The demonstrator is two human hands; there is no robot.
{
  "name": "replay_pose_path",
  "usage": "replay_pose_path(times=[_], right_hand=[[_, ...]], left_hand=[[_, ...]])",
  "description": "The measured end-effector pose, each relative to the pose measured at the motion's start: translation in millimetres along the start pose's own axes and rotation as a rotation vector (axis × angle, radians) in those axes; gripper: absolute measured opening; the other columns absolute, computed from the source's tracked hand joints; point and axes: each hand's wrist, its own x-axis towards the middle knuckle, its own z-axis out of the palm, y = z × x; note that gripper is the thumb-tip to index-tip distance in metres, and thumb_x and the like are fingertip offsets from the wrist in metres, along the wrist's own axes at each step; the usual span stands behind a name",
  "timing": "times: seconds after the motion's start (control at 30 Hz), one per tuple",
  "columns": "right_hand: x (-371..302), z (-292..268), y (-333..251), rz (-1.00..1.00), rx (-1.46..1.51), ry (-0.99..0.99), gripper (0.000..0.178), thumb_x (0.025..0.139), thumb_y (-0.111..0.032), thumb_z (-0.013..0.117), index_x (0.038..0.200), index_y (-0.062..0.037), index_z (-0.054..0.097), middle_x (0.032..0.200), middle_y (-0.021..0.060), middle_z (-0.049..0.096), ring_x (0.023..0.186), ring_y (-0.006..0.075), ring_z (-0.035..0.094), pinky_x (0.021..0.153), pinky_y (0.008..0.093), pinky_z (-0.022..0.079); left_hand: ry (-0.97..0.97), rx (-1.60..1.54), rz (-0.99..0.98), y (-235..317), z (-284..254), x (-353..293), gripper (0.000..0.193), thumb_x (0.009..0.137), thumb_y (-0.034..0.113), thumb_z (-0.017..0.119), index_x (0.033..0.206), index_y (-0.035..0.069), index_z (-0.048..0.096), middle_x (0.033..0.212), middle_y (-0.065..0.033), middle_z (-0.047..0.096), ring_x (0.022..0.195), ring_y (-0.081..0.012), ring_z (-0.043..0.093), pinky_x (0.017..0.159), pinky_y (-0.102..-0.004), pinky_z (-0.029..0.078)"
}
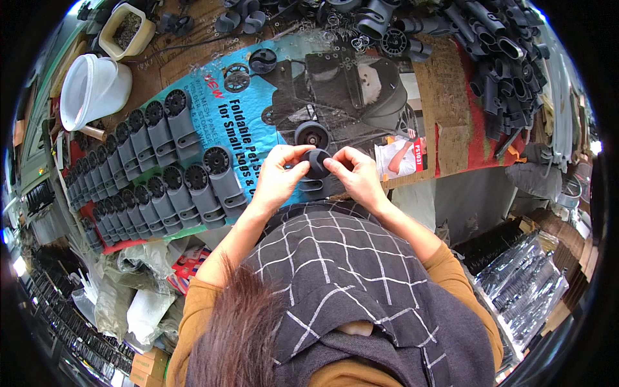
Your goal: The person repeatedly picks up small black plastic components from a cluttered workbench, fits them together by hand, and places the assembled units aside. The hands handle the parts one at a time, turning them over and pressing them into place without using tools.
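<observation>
Between my two hands is a round black plastic cap with curved openings (316, 165), held close to the table's near edge. My left hand (282, 175) pinches its left side with thumb and forefinger, and my right hand (358, 178) grips the right side the same way. Just beyond the cap lies a dark grey plastic housing (312, 135), its round end facing up with a hub in the middle. Part of this housing is hidden under the cap and my fingers. Farther off on the printed blue sheet (256, 106) are a black slotted cap (262, 60) and a spoked disc (237, 78).
Rows of grey housings with round tops (174, 138) stand at the left. A white bucket (97, 90) and a cream tub of small parts (127, 32) sit at the far left. Grey tube pieces (509, 84) pile up at the right. Loose rings (332, 39) lie scattered at the back.
</observation>
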Motion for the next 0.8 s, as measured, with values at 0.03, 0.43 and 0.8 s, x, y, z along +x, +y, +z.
replay_pose_path(times=[0.03,0.43,0.8], right_hand=[[2.1,1.8,1.8,-0.163,-0.067,0.077,0.020,0.084,-0.019,0.070,0.078,-0.0022,0.060,0.070,0.0024,0.059,0.063,0.0124,0.055,0.058,0.0275,0.043],[42.9,18.3,26.9,-0.329,-0.067,0.143,0.034,0.088,-0.019,0.064,0.117,-0.0024,0.055,0.103,0.0126,0.064,0.090,0.0210,0.063,0.080,0.0332,0.049],[49.3,5.3,19.2,-0.150,-0.040,-0.043,0.032,0.088,-0.017,0.063,0.115,-0.0013,0.056,0.107,0.0169,0.063,0.098,0.0259,0.063,0.084,0.0356,0.050]], left_hand=[[0.034,0.064,0.007,-1.2,0.3,1.9,0.032,0.076,0.003,0.068,0.107,0.004,0.066,0.091,-0.0057,0.064,0.083,-0.0145,0.061,0.077,-0.0279,0.050],[0.032,0.177,0.053,-29.6,0.7,39.7,0.048,0.082,0.016,0.069,0.127,0.005,0.056,0.108,-0.0123,0.063,0.095,-0.0200,0.061,0.084,-0.0308,0.050],[-0.172,-0.100,-0.246,-27.5,-11.0,47.3,0.052,0.082,0.010,0.070,0.131,0.003,0.053,0.118,-0.0101,0.062,0.100,-0.0174,0.060,0.086,-0.0300,0.049]])
